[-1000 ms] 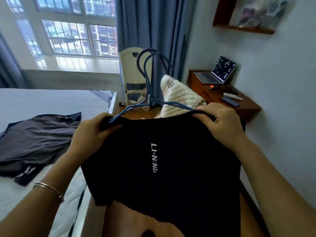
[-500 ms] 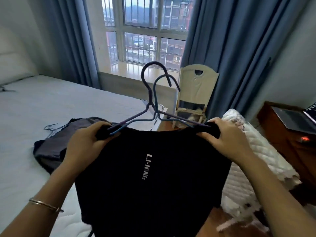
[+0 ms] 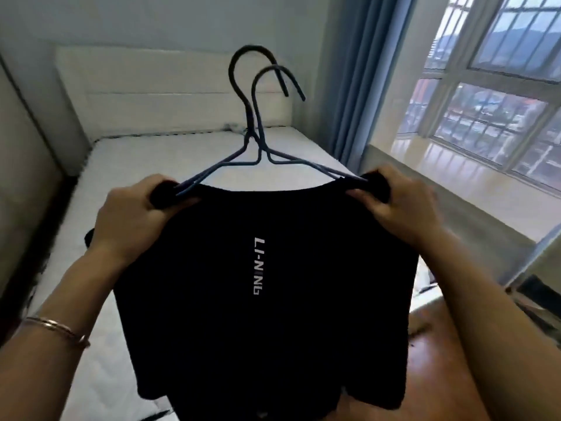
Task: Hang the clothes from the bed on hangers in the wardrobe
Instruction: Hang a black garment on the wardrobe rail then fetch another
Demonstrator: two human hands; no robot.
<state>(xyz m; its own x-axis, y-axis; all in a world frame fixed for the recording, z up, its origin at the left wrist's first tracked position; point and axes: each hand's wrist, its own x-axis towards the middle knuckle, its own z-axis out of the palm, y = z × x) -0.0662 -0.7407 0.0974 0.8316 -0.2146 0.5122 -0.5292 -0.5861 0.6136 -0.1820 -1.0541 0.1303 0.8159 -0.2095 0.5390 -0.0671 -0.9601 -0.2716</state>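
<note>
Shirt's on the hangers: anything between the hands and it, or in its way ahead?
Nothing between them: the left hand and right hand grip the shoulders of the black T-shirt, over two wire hangers. Directly ahead is open air above the bed. No wardrobe is in view, so the way there cannot be judged.

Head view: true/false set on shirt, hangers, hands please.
1. The left hand and right hand grip the shirt at its shoulders. True.
2. One hanger is in the shirt. False: two hangers, both hooks sticking up.
3. The shirt lies flat on the bed. False: it is held up in the air.
4. A bracelet is on the left wrist. True.
5. The window is on the left. False: it is on the right.
</note>
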